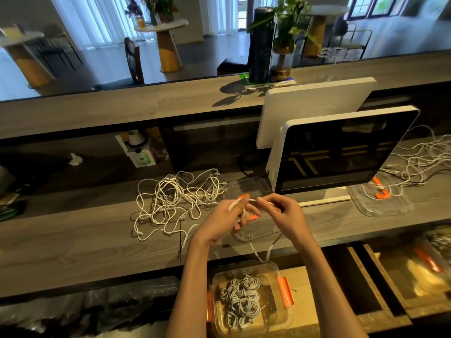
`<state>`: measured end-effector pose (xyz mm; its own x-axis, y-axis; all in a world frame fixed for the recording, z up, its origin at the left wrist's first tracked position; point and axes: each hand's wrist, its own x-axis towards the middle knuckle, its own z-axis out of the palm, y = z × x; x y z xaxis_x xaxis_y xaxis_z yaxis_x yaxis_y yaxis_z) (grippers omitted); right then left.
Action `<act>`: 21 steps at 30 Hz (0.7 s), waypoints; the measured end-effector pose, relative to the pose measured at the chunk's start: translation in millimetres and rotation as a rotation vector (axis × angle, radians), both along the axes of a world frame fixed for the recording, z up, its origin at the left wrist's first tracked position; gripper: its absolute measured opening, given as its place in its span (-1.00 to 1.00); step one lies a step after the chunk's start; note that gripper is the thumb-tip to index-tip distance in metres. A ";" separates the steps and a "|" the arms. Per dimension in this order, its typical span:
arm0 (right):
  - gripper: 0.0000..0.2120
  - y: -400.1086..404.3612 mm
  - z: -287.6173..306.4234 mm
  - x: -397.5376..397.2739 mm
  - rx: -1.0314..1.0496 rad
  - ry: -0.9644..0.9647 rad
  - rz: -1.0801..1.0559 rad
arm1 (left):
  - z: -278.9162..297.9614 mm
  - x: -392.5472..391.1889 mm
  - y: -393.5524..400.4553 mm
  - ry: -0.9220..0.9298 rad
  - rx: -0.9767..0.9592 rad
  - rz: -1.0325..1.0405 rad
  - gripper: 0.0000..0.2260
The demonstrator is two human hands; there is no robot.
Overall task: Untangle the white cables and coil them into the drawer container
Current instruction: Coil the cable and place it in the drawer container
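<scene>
Drawer container: clear plastic box with orange clips [280, 311], nearest, in the open drawer; holds coiled white cables [240, 298].
Left hand [225, 222]: fingers curled round a thin white cable [256, 252], over the grey wood-grain tabletop [73, 240].
Right hand [283, 213]: pinches the same cable; its ends hang toward the box.
Tangle: loose white cable heap [170, 203], left, farther back.
Monitor: white-framed screen [341, 150], far right.

Left grip [228, 219], right grip [280, 211] pinching, fingers curled

cable tangle [170, 203] left of monitor [341, 152], coils [240, 302] probably in container [280, 320]
</scene>
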<state>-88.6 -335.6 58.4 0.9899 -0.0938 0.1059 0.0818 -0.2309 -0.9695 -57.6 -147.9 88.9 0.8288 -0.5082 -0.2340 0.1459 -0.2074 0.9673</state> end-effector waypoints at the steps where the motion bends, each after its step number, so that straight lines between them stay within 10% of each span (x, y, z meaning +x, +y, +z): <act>1: -0.82 -2.0 -2.3 0.2 0.000 0.010 -0.014 | -1.1 2.7 1.5 -0.029 0.002 0.079 -0.59; 21: -0.84 -1.3 -21.6 -4.9 -0.140 0.268 0.349 | -7.5 9.7 14.4 0.131 -0.526 0.987 -0.59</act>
